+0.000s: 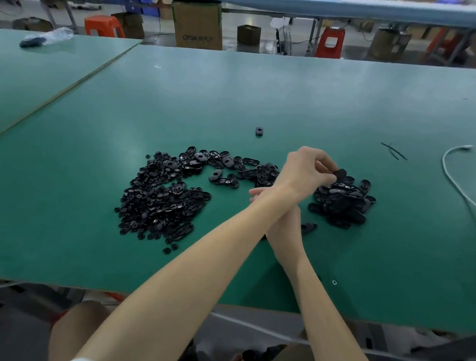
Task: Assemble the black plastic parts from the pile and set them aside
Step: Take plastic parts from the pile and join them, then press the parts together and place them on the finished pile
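Observation:
On the green table (267, 101) lies a big pile of small black plastic parts (159, 196), with a row of oval black pieces (226, 167) trailing to the right of it. A separate heap of oval black parts (342, 205) sits on the right. My arms are crossed. My left hand (304, 169) reaches over my right arm and pinches one black oval part (340, 174) just above the right heap. My right hand (284, 225) lies mostly hidden under my left forearm, only its fingertips showing. A black part (309, 228) sticks out beside it.
A lone black part (259, 131) lies farther back on the table. Thin black strips (393, 151) and a white cable (467, 199) lie at the right. A clear bag with dark pieces (45, 38) rests at the far left. Cardboard boxes and red stools stand beyond the table.

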